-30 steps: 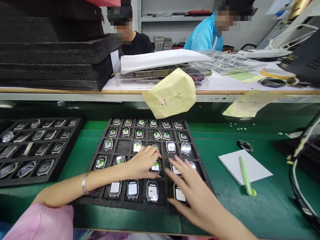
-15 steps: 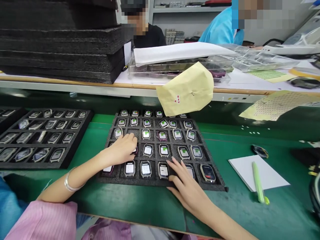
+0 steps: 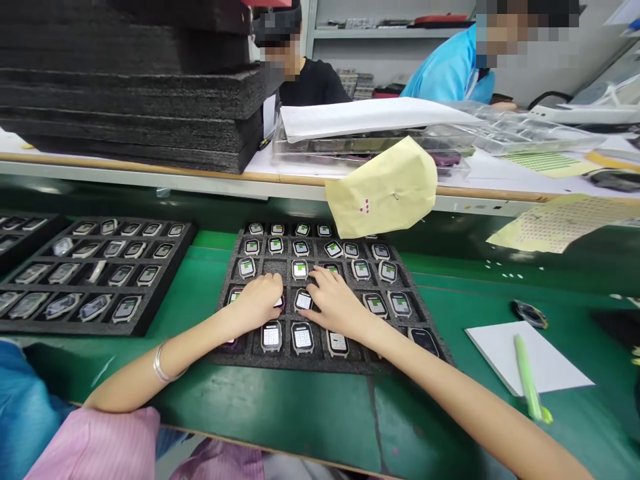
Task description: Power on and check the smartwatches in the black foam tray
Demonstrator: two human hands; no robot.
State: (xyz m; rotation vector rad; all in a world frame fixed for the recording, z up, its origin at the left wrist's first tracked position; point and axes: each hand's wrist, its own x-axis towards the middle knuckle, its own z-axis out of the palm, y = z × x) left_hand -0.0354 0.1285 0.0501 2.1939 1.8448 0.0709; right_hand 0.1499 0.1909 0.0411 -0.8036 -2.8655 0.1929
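Note:
A black foam tray (image 3: 320, 363) holds rows of square smartwatch bodies without straps, many with lit screens. My left hand (image 3: 256, 301) is curled over a smartwatch with a purplish edge (image 3: 279, 303) in the second row from the front; its fingers are bent down and mostly cover that watch. Over the same row lies my right hand (image 3: 339, 303), fingers apart. Its thumb and fingertips are at the right edge of a lit smartwatch (image 3: 303, 300), which stays in its slot. Whether they touch it I cannot tell. The right palm and wrist cover some neighbouring slots.
Another foam tray of watches (image 3: 135, 320) lies at the left. To the right are white paper (image 3: 500, 347) with a green pen (image 3: 526, 377) and a dark watch (image 3: 529, 313). A shelf edge (image 3: 300, 180) crosses behind, bearing stacked black foam (image 3: 125, 133). Two people sit beyond.
My right hand has moved left and farther in, from the tray's front row to the lit smartwatch in the second row. My left hand stays over the same slot. The view has shifted slightly.

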